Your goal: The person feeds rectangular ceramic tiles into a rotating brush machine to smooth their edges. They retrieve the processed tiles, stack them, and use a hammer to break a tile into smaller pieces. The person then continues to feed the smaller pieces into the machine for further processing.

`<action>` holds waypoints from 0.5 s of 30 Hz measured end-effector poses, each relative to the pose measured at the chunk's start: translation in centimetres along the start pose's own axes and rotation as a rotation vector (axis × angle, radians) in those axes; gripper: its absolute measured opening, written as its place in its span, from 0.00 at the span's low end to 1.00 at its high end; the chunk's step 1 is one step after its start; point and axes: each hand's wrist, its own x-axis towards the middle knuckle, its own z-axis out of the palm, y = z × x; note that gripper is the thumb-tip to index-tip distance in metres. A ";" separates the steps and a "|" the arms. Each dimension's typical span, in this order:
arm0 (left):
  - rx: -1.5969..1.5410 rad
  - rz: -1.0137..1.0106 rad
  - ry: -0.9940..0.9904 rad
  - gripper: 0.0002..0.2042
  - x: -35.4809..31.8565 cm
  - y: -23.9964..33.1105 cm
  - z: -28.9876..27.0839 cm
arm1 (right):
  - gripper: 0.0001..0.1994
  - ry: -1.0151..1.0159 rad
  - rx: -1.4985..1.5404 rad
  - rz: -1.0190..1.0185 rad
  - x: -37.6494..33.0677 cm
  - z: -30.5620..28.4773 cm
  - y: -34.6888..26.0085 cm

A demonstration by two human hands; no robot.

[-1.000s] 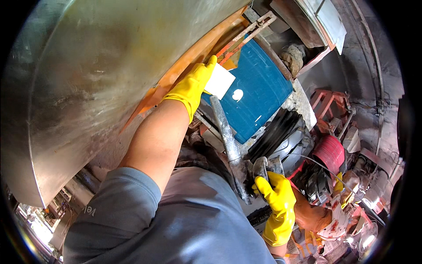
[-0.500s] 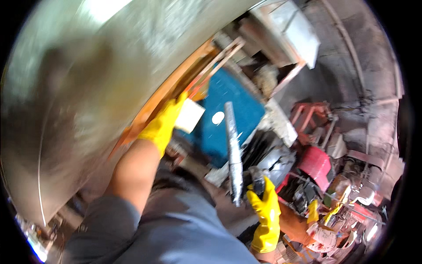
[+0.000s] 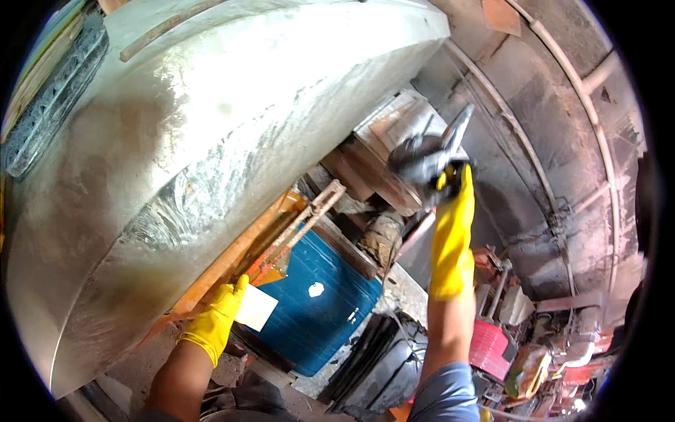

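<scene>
The large curved sheet-metal shell [image 3: 211,141] fills the left and far part of the view, its shiny skin bowing down to an orange-rusted lower edge [image 3: 232,260] near the middle. The left hand [image 3: 214,316], in a yellow rubber glove, presses against that edge at the near left, fingers curled over the rim and pinning a small white square of paper or pad [image 3: 256,308] just beside them. The right hand [image 3: 450,211], also gloved in yellow, is raised far to the right, its fingers wrapped round a dark tool with a grey metal blade or nose [image 3: 429,155]; blur hides exactly what kind of tool it is. The tool is held up beside the shell's right end, near stacked boards [image 3: 387,141], and I cannot tell whether it touches anything.

The step in hand looks like steadying the shell with one hand while bringing the tool to bear on it. The next move seems to call for a firm brace at the rim and a careful aim of the tool onto the metal.

Beneath the shell stands a blue drum [image 3: 316,309] bearing a white spot, black hoses [image 3: 373,359] lie beside it, and red machine parts [image 3: 492,344] clutter the near right.
</scene>
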 end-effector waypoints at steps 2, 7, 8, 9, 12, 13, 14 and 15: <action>0.028 0.084 0.177 0.41 0.8 -1.5 1.2 | 0.22 0.060 0.170 0.176 8.9 3.7 3.3; 0.038 0.058 0.124 0.40 -0.5 0.7 0.0 | 0.19 -0.133 0.362 0.177 15.9 7.3 7.6; 0.113 -0.021 0.130 0.39 -0.5 0.5 0.2 | 0.18 -0.179 0.394 0.090 16.0 7.6 9.0; 0.088 -0.014 0.132 0.39 -0.8 0.0 -0.2 | 0.19 -0.150 0.380 0.102 15.9 7.8 10.2; 0.160 -0.003 0.228 0.40 -2.1 1.2 -0.7 | 0.28 -0.037 0.263 0.117 13.2 7.2 10.2; 0.193 0.009 0.226 0.39 -2.0 1.4 -0.7 | 0.32 -0.026 0.234 0.075 12.3 5.9 9.5; 0.223 0.001 0.236 0.39 -2.1 1.3 -0.8 | 0.32 -0.016 0.224 0.069 11.1 5.0 10.6; 0.258 0.030 0.230 0.39 -1.7 1.7 -0.4 | 0.31 -0.140 0.216 0.067 10.1 1.4 10.3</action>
